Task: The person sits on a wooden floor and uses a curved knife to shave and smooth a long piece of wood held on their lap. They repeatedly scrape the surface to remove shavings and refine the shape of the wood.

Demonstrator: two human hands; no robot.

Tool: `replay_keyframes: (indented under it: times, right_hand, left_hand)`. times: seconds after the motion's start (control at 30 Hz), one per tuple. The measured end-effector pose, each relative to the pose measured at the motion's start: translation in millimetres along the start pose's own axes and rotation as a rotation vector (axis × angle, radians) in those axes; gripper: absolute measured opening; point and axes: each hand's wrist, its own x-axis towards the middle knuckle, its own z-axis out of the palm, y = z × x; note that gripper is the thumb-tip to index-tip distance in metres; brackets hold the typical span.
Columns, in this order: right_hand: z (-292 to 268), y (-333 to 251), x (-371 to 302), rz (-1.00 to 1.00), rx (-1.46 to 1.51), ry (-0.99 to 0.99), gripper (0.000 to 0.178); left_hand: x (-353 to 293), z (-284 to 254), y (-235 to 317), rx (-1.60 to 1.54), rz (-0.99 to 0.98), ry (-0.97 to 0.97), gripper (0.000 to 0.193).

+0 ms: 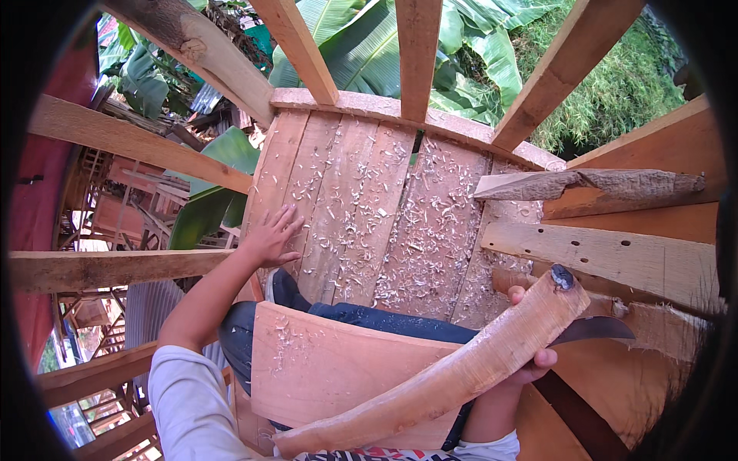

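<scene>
My left hand is stretched out over the left side of the plank floor, fingers spread, with nothing in it. Whether it touches the boards I cannot tell. A long, curved piece of wood slants from my lap up to the right, with a dark knot at its upper end. Around that upper part, my right hand is closed, fingertips showing on both sides. From behind the wood a dark, curved blade sticks out to the right; its handle is hidden. A flat wooden board lies across my legs.
Pale wood shavings litter the planks. Upright wooden posts and slanting beams ring the floor's edge. At the right are a rough, split timber and a plank with holes. Banana leaves stand beyond the far edge.
</scene>
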Motion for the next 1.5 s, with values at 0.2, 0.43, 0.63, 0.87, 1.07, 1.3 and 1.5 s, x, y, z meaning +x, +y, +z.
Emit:
replay_keyframes:
  times: [0.2,0.43,0.63,0.87,1.07,1.3,1.5]
  right_hand:
    - [-5,7,-3,0.039,-0.057,0.068,0.082]
    - [10,-9,-29,-0.092,-0.246,0.198,0.077]
    - [12,-39,-113,0.384,-0.485,0.361,0.044]
    - [20,-38,-150,0.352,-0.928,0.627,0.015]
    - [23,-38,-157,0.224,-0.723,0.634,0.019]
    - [17,-27,-174,0.362,-0.692,0.593,0.015]
    - [31,-32,-197,0.46,-0.995,0.598,0.016]
  left_hand:
    - [33,13,17,-0.045,-0.034,0.067,0.093]
    - [20,-46,32,-0.169,-0.148,0.07,0.086]
    - [-64,-122,74,-0.41,0.057,0.309,0.084]
    - [-194,-153,149,-0.331,0.276,0.277,0.081]
    - [-303,-113,198,-0.515,0.283,0.203,0.081]
    - [-316,-79,198,-0.415,0.132,0.347,0.073]
    - [-309,-83,181,-0.528,0.168,0.413,0.069]
